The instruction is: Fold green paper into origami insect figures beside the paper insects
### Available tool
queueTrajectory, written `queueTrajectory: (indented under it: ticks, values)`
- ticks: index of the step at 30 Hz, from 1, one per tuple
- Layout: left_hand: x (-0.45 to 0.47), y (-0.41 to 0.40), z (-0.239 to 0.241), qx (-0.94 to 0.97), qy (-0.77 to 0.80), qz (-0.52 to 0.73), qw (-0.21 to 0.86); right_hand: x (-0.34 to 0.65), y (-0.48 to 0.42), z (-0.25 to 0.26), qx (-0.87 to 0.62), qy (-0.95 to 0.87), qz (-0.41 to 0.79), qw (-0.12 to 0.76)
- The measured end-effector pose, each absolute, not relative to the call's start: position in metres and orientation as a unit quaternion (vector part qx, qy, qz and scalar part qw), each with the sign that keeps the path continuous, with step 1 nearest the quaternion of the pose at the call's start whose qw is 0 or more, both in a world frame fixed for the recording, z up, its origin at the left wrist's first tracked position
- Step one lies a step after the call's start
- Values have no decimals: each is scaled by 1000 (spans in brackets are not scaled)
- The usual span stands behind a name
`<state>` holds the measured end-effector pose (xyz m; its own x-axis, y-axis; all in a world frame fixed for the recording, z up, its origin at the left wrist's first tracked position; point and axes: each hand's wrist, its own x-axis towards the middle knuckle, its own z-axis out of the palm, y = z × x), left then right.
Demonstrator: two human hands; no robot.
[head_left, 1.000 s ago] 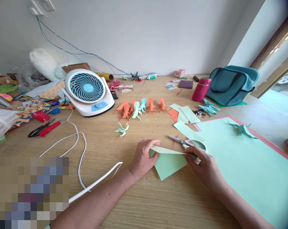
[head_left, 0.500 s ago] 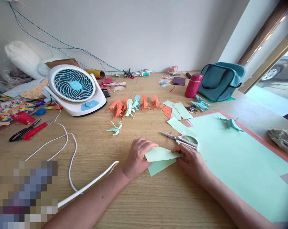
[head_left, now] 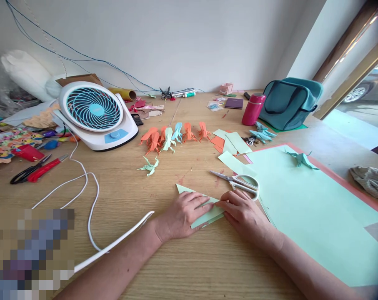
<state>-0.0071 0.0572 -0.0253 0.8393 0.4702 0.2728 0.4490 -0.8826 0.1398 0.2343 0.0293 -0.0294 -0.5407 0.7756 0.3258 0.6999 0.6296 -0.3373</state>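
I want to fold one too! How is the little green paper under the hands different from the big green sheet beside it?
The little green paper is folded to a point; the big green sheet lies flat. The little paper is much smaller than the big sheet. The left hand and right hand press the little paper; the big sheet bears a teal paper figure. Both are pale green, on the wooden table.

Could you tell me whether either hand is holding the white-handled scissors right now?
No: the scissors lie on the table beyond the right hand, which, like the left hand, presses flat on the folded green paper.
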Motion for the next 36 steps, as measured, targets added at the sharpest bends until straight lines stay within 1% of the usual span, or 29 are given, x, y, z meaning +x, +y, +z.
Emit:
queueTrajectory:
  ticks: [6,11,16,19,25,28,31,36]
  values:
    - [-5,54,-30,958,246,148,19,236,30,-27,-391,-894,85,203]
    - [-4,53,-29,954,256,157,14,238,31,-23,-383,-900,56,198]
    - [-4,52,-28,952,262,158,14,240,30,-18,-391,-905,23,165]
    - [-5,53,-28,947,268,173,32,243,31,-19,-402,-901,23,159]
    - [-5,53,-25,926,311,195,88,247,32,-23,-449,-876,69,158]
    - [-1,54,-15,912,354,177,111,248,32,-25,-466,-865,87,167]
    - [6,59,0,902,393,132,121,248,33,-27,-473,-858,91,176]
    - [20,68,20,913,394,52,94,247,34,-26,-487,-851,103,168]
